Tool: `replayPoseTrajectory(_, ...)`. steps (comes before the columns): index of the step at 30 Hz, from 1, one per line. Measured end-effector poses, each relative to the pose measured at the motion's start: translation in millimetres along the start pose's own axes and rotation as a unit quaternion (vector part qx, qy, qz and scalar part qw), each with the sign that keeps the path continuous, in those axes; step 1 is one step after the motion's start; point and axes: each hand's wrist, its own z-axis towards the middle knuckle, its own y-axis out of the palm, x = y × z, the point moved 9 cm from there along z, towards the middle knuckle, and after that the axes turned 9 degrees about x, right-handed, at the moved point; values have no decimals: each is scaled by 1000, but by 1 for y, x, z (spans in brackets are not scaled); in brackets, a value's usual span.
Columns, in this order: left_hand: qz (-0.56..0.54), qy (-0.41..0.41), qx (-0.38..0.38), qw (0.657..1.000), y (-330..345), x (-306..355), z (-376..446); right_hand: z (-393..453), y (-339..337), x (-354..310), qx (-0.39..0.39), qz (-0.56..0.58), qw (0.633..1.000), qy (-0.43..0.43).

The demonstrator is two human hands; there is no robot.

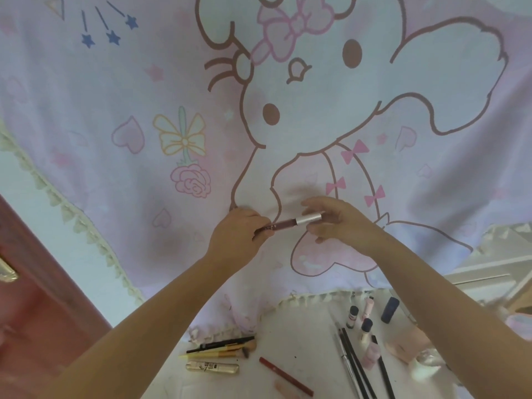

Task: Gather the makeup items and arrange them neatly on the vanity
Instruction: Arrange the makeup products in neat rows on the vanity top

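Both hands are raised in front of a pink cartoon-print cloth [144, 96], sharing one slim lip-colour tube [290, 223]. The left hand [239, 237] has its fingers [260, 233] closed round the dark, reddish barrel end; the right hand [331, 223] has its fingers [312, 203] curled over the silvery metallic cap end. The tube's long axis runs nearly level from one hand to the other, cap end tilted slightly up. Whether the cap is fully seated cannot be told.

The rest of the makeup lies below and nearer the body than the fingers, on the white worktop [302, 341]. Under the left forearm sit a black pencil [221, 343], a couple of brushes with yellowish handles [218, 352] and a pale gold tube [213, 368], roughly parallel. A red pencil [285, 375] lies slanted in the middle. Below the right forearm are thin dark liner sticks [357, 367], small capped bottles [367, 329], a dark blue cylinder [390, 309] and a pink soft-looking container [408, 341].

The held tube likely joins a row there next, so it must come down and toward the body; the right hand is nearer the bottles and sticks.
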Motion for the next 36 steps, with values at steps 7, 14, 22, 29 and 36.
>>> replayPoseTrajectory(7, -21, 1, -26, 999, 20, 6, -11, -10, -4, 18, 23, -89, 995, 34)
replayPoseTrajectory(14, -54, -135, -120, 982, 92, 2, -62, -54, -13, 99, 78, -44, 983, 159)
replayPoseTrajectory(22, -136, -378, -339, 851, 225, 18, -181, -168, 14, 238, 3, -332, 910, 248)
replayPoseTrajectory(29, -115, -449, -393, 794, 277, 36, -220, -213, 44, 266, -65, -451, 878, 145)
replayPoseTrajectory(36, -82, -429, -413, 799, 298, 50, -232, -215, 39, 274, -56, -430, 888, 151)
